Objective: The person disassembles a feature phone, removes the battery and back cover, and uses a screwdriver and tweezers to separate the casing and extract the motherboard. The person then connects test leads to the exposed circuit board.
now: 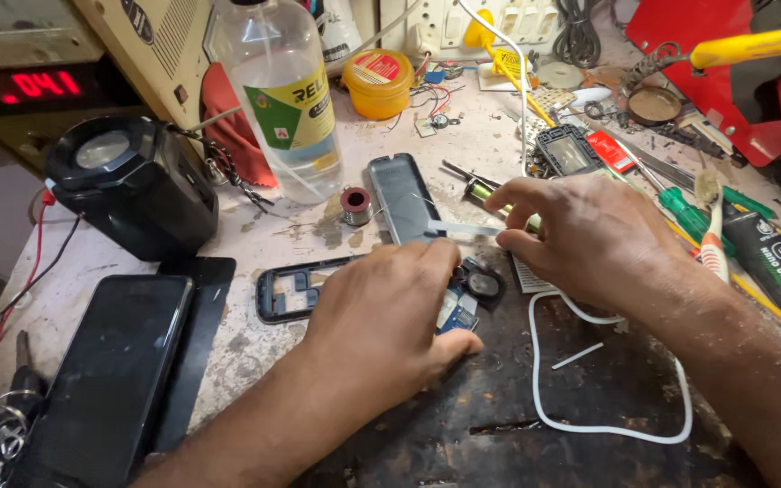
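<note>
The left hand (390, 325) presses the opened phone board (467, 294) onto the desk (273, 235). The right hand (589, 239) pinches tweezers (463, 229), lying left-right, tips just above and left of that board.

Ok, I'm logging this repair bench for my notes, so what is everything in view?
phone frame: one, black, centre, partly under the left hand
back cover: one, grey, beyond the hands
metal strip: one, silvery, in the right hand's fingers
clear bottle: one, yellow-green label, top centre
tin: one, yellow, top
solder spool: one, by the bottle
smartphone: one, black, lower left
white cable: one, looped lower right
screwdriver: one, green, right
left hand: pressing on the phone
right hand: pinching the strip
</note>
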